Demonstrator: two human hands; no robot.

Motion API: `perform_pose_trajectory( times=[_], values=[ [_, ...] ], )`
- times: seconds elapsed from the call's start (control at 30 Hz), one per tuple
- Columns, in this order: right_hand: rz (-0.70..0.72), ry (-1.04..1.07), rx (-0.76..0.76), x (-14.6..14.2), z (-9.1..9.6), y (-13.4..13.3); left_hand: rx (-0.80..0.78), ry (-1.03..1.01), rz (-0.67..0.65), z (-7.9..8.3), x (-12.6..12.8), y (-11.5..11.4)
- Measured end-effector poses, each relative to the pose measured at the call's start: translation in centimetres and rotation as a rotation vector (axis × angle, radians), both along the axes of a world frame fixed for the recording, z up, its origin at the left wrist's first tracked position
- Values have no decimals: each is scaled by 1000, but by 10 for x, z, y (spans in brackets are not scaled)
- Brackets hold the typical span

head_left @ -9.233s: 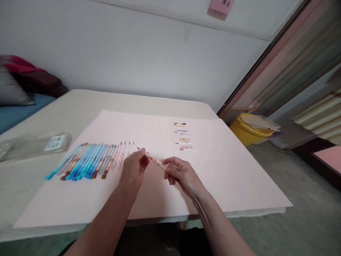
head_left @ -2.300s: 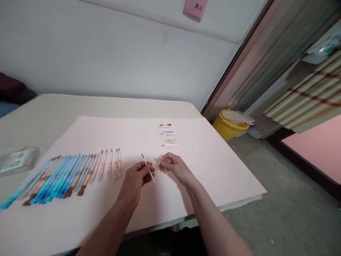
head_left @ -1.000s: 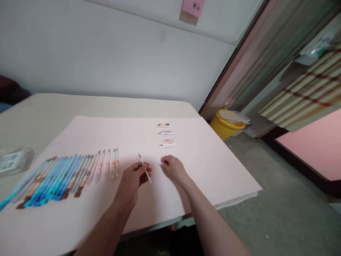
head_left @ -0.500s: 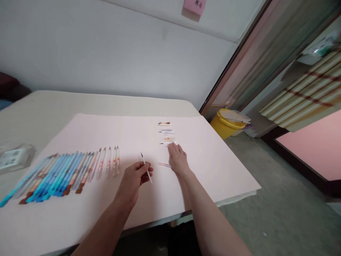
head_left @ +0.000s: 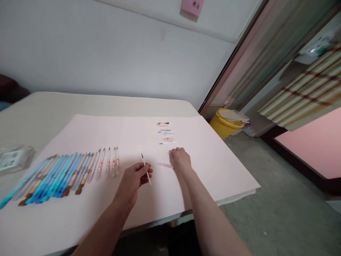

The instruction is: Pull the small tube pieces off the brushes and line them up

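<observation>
My left hand (head_left: 137,174) pinches a white pen refill (head_left: 146,169) with a dark tip, tilted above the paper. My right hand (head_left: 181,159) rests low over the sheet with its fingers drawn together; a tiny tip shows at the fingertips, but what they hold is hidden. Just under this hand lies a clear pen barrel with a reddish pattern (head_left: 164,165), its right end covered. Beyond the fingers, another white refill (head_left: 167,143) lies beside an orange-patterned barrel (head_left: 168,139). Farther back are small groups of pen parts (head_left: 165,131).
A long row of pens (head_left: 61,174), blue, brown and clear, lies to the left on the pink paper (head_left: 128,131). A clear box (head_left: 16,158) stands at the table's left side. On the floor at right is a yellow bucket (head_left: 225,124).
My right hand has drawn back from the refill towards me, and its spread fingers have closed together. The left hand stays in place with its refill.
</observation>
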State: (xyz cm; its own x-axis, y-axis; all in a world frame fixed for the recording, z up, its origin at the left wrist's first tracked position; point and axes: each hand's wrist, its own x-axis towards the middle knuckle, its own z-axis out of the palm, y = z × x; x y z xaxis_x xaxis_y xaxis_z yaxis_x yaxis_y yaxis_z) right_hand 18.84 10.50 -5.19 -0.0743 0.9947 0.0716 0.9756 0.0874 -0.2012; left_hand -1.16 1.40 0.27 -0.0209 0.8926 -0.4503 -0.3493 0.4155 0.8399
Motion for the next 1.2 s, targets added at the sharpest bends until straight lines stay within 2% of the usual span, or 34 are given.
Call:
perform_pose_trajectory(
  times=[0.07,0.1,0.17,0.27,0.33,0.4,0.53,0.6,0.93,1.2],
  values=[
    [-52,175,-15,-3,7,-1,-1,14,-20,0,1,-1],
    [-72,335,-30,-6,13,-2,-4,25,-33,0,1,-1],
    [-87,787,-104,-15,28,-8,-3,45,-73,2,3,-2],
    [-55,1475,-343,-31,49,-20,18,75,-156,4,7,-3],
    [-67,1737,-455,-40,57,-27,32,96,-218,4,10,-4],
    [-119,1883,-484,-45,58,-30,37,113,-268,5,14,-5],
    [-238,1968,-445,-42,51,-29,49,130,-313,6,17,-8],
    [-251,1960,-447,-40,49,-27,54,141,-320,6,18,-8],
    [-84,1897,-572,-42,48,-29,78,158,-323,5,18,-8],
    [-53,1758,-493,-44,50,-30,81,151,-259,4,18,-8]
  ],
)
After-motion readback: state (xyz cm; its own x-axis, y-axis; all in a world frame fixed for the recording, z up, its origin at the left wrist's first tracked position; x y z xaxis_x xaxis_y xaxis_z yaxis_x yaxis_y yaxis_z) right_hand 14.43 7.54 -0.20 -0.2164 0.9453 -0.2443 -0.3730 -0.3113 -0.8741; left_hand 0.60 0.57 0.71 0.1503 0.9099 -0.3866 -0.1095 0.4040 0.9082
